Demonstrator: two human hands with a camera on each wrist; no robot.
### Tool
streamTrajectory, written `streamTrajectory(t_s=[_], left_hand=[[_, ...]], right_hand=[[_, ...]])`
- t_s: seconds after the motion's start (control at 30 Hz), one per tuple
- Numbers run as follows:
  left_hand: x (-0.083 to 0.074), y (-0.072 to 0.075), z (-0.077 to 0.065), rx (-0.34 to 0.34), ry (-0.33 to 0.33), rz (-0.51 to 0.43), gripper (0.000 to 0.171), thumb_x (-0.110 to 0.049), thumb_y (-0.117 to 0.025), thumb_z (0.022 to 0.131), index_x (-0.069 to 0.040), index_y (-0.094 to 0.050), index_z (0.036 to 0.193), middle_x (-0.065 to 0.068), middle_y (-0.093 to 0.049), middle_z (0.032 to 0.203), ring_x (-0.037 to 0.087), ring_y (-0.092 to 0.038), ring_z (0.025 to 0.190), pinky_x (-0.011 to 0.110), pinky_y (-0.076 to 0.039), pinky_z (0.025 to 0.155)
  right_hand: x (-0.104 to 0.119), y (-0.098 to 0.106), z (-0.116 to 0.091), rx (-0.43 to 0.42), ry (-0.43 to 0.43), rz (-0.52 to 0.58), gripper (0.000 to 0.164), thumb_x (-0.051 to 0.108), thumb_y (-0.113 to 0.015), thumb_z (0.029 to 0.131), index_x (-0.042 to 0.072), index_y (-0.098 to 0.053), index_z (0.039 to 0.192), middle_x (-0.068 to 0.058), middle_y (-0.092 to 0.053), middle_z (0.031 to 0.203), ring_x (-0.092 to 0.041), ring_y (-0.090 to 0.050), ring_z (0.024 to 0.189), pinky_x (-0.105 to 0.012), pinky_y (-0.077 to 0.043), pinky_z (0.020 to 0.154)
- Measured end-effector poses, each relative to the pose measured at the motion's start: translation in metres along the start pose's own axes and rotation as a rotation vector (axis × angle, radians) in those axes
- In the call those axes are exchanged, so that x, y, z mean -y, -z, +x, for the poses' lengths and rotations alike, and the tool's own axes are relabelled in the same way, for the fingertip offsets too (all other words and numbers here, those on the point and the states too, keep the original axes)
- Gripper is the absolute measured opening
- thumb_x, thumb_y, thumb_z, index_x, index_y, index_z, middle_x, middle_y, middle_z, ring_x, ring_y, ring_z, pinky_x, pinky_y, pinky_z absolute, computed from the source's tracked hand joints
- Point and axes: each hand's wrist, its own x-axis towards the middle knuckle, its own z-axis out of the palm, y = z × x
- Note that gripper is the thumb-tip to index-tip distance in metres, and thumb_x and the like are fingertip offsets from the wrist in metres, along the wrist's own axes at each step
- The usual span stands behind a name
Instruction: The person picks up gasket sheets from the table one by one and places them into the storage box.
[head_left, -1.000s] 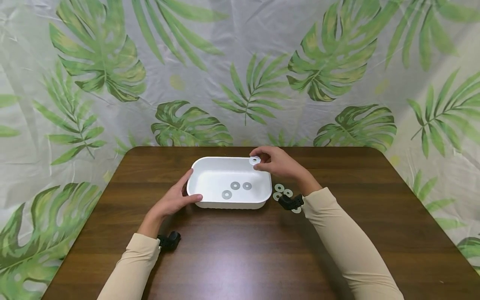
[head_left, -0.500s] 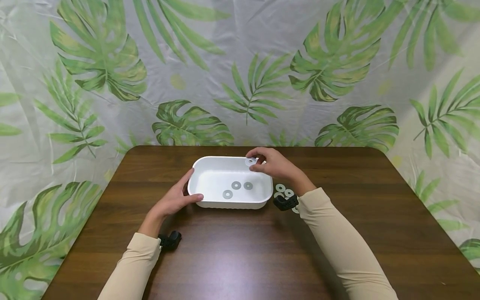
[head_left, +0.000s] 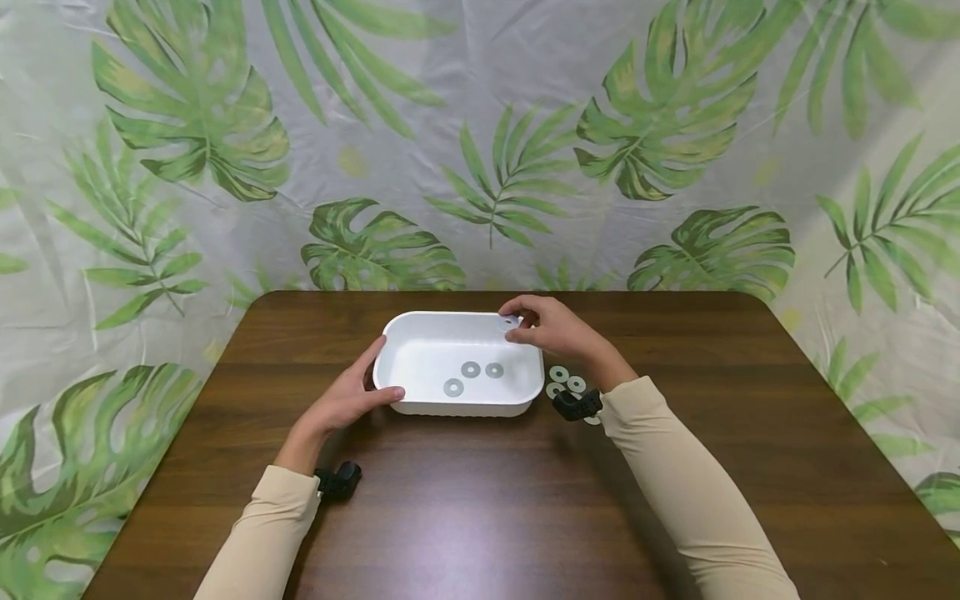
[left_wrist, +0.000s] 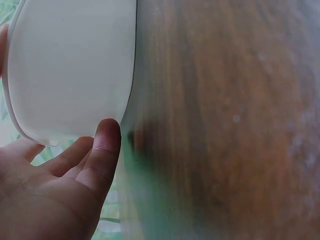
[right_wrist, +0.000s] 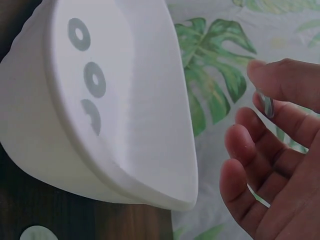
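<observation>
A white plastic tub (head_left: 517, 387) with rounded corners stands on the table. My left hand (head_left: 347, 402) holds its left end, thumb over the front rim and fingers spread round the far side. Three flat grey washers (head_left: 470, 369) lie on the tub's floor. Over the back right corner, my right hand (head_left: 553, 327) pinches another washer (right_wrist: 268, 106) between thumb and index finger; the right wrist view shows it edge-on. The other fingers of that hand are bent and hold nothing. In the left wrist view, the left thumb (left_wrist: 106, 137) presses against the tub's rim.
Several more washers (head_left: 558, 374) lie on the dark wooden table (head_left: 465, 500) just right of the tub, partly hidden by the black wrist strap (head_left: 577, 405). Behind the table hangs a leaf-print cloth (head_left: 510, 83).
My right hand shifts slightly over the tub's back right corner, and the pinched washer tilts. My left hand and the tub stay in place.
</observation>
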Motion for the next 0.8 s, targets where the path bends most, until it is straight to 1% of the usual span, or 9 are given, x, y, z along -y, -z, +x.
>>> streamTrajectory(t_s=[0.13, 0.3, 0.53, 0.63, 0.8], left_hand=[[0.0003, 0.0008, 0.0014, 0.001, -0.002, 0.007, 0.101, -0.022, -0.074, 0.089, -0.011, -0.004, 0.161, 0.019, -0.007, 0.168, 0.038, -0.017, 0.153, 0.055, -0.02, 0.119], [0.0002, 0.0011, 0.0016, 0.001, 0.004, 0.01, 0.101, -0.022, -0.074, 0.089, -0.011, -0.004, 0.161, 0.019, -0.008, 0.167, 0.038, -0.018, 0.153, 0.055, -0.02, 0.119], [-0.0005, 0.0013, 0.0015, -0.001, 0.008, 0.01, 0.1, -0.021, -0.073, 0.089, -0.011, -0.004, 0.161, 0.019, -0.008, 0.167, 0.038, -0.019, 0.152, 0.055, -0.021, 0.119], [-0.0007, 0.0014, 0.0015, -0.001, 0.008, 0.008, 0.1, -0.021, -0.073, 0.089, -0.011, -0.004, 0.161, 0.019, -0.008, 0.167, 0.038, -0.02, 0.152, 0.055, -0.021, 0.119], [-0.0004, 0.0016, 0.0013, 0.003, 0.011, 0.015, 0.1, -0.022, -0.073, 0.089, -0.012, -0.004, 0.161, 0.019, -0.008, 0.167, 0.038, -0.021, 0.152, 0.055, -0.022, 0.118]], right_hand=[[-0.0016, -0.0014, -0.0012, 0.013, 0.001, 0.002, 0.036, 0.013, -0.072, 0.09, 0.007, -0.065, 0.125, -0.019, -0.066, 0.123, -0.023, -0.062, 0.097, -0.032, -0.048, 0.083], [-0.0005, -0.003, -0.0016, 0.023, 0.002, 0.016, 0.036, 0.013, -0.072, 0.089, 0.008, -0.065, 0.124, -0.016, -0.066, 0.123, -0.022, -0.062, 0.096, -0.03, -0.048, 0.08], [0.0001, -0.0019, -0.0021, 0.021, 0.002, 0.026, 0.036, 0.012, -0.072, 0.089, 0.007, -0.065, 0.123, -0.016, -0.066, 0.121, -0.023, -0.061, 0.095, -0.031, -0.047, 0.081], [-0.0021, -0.0001, -0.0029, 0.022, 0.001, 0.04, 0.038, 0.011, -0.072, 0.089, 0.006, -0.064, 0.125, -0.018, -0.064, 0.123, -0.026, -0.061, 0.098, -0.035, -0.048, 0.084], [-0.0089, 0.005, -0.0055, 0.019, -0.015, 0.05, 0.044, 0.013, -0.07, 0.091, 0.001, -0.057, 0.132, -0.022, -0.058, 0.131, -0.031, -0.058, 0.108, -0.042, -0.045, 0.094]])
